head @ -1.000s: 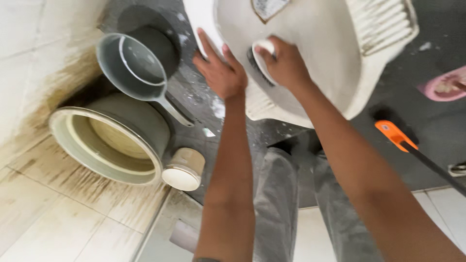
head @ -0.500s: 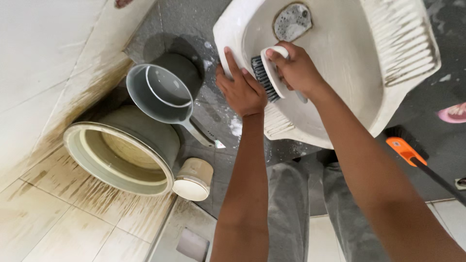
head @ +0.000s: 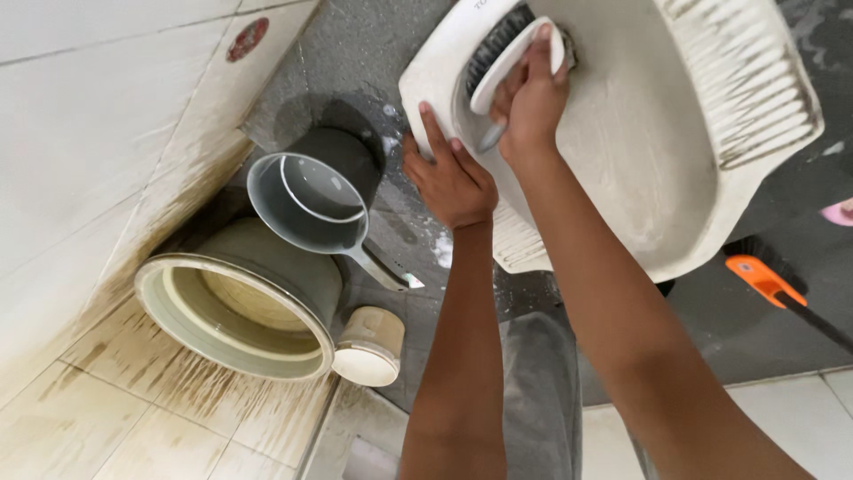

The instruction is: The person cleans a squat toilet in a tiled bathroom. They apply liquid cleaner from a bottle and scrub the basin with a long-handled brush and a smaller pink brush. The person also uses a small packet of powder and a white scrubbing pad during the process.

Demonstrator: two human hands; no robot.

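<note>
A white ceramic squat pan (head: pixel 657 160) with ribbed, stained footrests lies on the dark grey floor. My right hand (head: pixel 529 102) grips a white scrubbing brush (head: pixel 502 49) with dark bristles, pressed against the pan's far inner end near the drain. My left hand (head: pixel 449 178) rests on the pan's left rim, fingers spread over the edge, steadying it. My grey trouser legs show below my arms.
A grey plastic water scoop (head: pixel 311 204) sits on a large round bucket (head: pixel 240 307) in the stained tiled corner. A small cream lidded container (head: pixel 369 347) lies beside it. An orange-headed tool with a black handle (head: pixel 769 284) lies right. White foam spots the floor.
My right hand moved the brush from the pan's middle up to its far end, over the drain. My left hand stayed on the rim. The camera drifted slightly.
</note>
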